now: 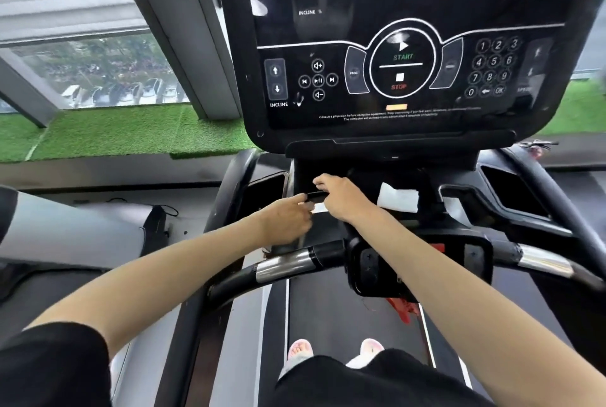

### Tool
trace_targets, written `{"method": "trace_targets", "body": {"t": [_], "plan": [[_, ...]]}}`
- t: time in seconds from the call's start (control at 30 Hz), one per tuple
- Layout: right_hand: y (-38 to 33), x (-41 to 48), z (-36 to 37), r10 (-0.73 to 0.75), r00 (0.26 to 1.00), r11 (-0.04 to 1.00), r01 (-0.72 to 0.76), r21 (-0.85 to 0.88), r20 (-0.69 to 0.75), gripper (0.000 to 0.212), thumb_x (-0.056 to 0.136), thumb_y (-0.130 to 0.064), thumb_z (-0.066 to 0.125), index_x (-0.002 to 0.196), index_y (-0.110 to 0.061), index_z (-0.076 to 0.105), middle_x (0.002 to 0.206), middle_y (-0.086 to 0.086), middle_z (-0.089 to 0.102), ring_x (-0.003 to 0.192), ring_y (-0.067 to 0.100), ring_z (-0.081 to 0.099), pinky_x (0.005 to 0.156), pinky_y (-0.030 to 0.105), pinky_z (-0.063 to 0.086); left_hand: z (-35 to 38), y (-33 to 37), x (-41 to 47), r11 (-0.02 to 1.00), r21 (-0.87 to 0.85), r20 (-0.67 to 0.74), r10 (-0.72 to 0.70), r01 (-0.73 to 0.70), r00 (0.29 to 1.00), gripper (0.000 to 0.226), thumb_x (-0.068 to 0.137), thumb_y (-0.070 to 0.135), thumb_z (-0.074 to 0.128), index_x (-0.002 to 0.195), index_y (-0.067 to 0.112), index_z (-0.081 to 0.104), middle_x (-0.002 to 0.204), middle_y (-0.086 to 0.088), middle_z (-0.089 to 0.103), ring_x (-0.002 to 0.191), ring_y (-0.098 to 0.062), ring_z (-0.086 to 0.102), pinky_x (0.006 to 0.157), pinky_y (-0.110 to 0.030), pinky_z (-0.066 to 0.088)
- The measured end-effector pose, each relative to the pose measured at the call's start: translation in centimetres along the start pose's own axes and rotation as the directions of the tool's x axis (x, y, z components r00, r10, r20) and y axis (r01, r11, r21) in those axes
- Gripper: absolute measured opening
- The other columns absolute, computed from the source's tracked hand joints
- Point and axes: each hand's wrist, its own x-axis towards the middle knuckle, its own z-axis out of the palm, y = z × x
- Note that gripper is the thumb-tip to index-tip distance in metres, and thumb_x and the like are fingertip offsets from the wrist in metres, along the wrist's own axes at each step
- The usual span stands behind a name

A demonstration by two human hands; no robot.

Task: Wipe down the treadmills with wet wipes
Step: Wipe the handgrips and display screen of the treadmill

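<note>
I stand on a black treadmill, its console [403,62] showing START and STOP buttons above me. Both my hands meet over the tray under the console. My left hand [288,219] and my right hand [341,196] together hold a dark wet wipe pack [316,201] with a white patch showing between the fingers. My right fingers curl over a thin dark strip at its top, and my left fingers pinch its near edge. A white wipe [398,196] lies spread on the tray just right of my right hand.
The curved handlebar [295,262] with silver grips crosses in front of me, with a black control box [377,262] at its middle. Cup holders [269,187] flank the tray. My slippered feet [300,349] stand on the belt [328,308]. A window and green turf [131,131] lie left.
</note>
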Motion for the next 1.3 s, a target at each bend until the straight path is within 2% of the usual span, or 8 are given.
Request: {"method": "trace_targets", "body": {"t": [0.17,0.33,0.6,0.93,1.03,1.1,1.17,1.3], "plan": [[-0.5,-0.3,0.2,-0.075,0.997,0.972,0.078,-0.22,0.021,0.055,0.09,0.002,0.045,0.141,-0.018,0.044,0.127,0.011,0.055,0.113,0.029,0.055,0.087,0.035,0.046,0.9,-0.4,-3.3,0.969,0.116,0.027,0.216,-0.218,0.976,0.014,0.08,0.021,0.059,0.084,0.03,0.068,0.087,0.015,0.067,0.109,-0.012,0.052,0.097,-0.031,0.026],[-0.4,-0.4,0.3,-0.085,0.996,0.963,0.093,-0.253,0.04,0.052,0.091,0.0,0.046,0.139,-0.019,0.047,0.13,0.01,0.053,0.114,0.027,0.054,0.079,0.029,0.039,1.0,-0.3,-2.2,0.972,0.176,0.025,0.154,-0.156,0.988,0.015,0.081,0.024,0.065,0.092,0.032,0.07,0.106,0.013,0.068,0.129,-0.016,0.045,0.112,-0.038,0.015],[-1.9,-0.2,1.2,-0.173,0.938,0.941,0.247,-0.232,0.299,0.063,0.085,0.008,0.039,0.139,-0.024,0.047,0.151,0.007,0.038,0.132,0.026,0.041,0.101,0.041,0.042,4.9,0.1,-7.6,0.852,0.49,0.057,0.18,-0.185,0.982,0.023,0.084,0.02,0.053,0.098,0.032,0.066,0.127,0.009,0.061,0.146,-0.017,0.019,0.116,-0.053,-0.011],[-1.8,0.2,1.4,-0.154,0.932,0.952,0.229,-0.202,0.328,0.066,0.079,0.008,0.037,0.134,-0.027,0.053,0.141,0.008,0.048,0.121,0.026,0.05,0.097,0.041,0.046,8.0,0.3,-11.1,0.844,0.514,-0.084,0.227,-0.153,0.97,0.038,0.09,0.014,0.04,0.113,0.031,0.065,0.15,0.009,0.04,0.148,-0.024,-0.003,0.116,-0.044,-0.003],[-1.9,0.1,1.3,-0.143,0.936,0.954,0.217,-0.207,0.323,0.067,0.079,0.009,0.037,0.133,-0.026,0.054,0.143,0.008,0.047,0.124,0.026,0.049,0.097,0.041,0.047,6.3,0.7,-10.4,0.947,0.32,-0.309,0.093,0.011,0.946,0.029,0.095,0.013,0.04,0.115,0.025,0.057,0.146,0.005,0.045,0.141,-0.019,0.031,0.11,-0.037,0.022],[-2.1,0.0,1.3,-0.144,0.937,0.95,0.221,-0.221,0.318,0.063,0.081,0.008,0.039,0.133,-0.025,0.054,0.139,0.008,0.051,0.117,0.026,0.054,0.094,0.042,0.049,4.4,0.8,-8.2,0.97,0.213,-0.453,-0.006,0.114,0.892,0.022,0.093,0.011,0.049,0.11,0.02,0.059,0.12,0.002,0.06,0.112,-0.019,0.052,0.09,-0.031,0.036],[-2.3,0.0,1.5,-0.146,0.937,0.938,0.233,-0.257,0.317,0.061,0.082,0.006,0.042,0.134,-0.024,0.053,0.134,0.009,0.054,0.108,0.027,0.059,0.09,0.043,0.05,3.4,1.0,-6.3,0.963,0.243,-0.427,0.003,0.111,0.904,0.02,0.094,0.01,0.047,0.105,0.018,0.062,0.101,0.003,0.057,0.093,-0.017,0.052,0.08,-0.029,0.036],[-2.5,-0.7,1.3,-0.16,0.929,0.9,0.276,-0.338,0.334,0.062,0.087,0.002,0.04,0.142,-0.025,0.044,0.142,0.009,0.045,0.124,0.027,0.048,0.099,0.038,0.043,4.3,1.7,-7.3,0.948,0.318,-0.22,0.103,-0.028,0.97,0.031,0.088,0.003,0.04,0.09,0.021,0.064,0.103,0.003,0.053,0.095,-0.016,0.053,0.086,-0.028,0.034]]}}
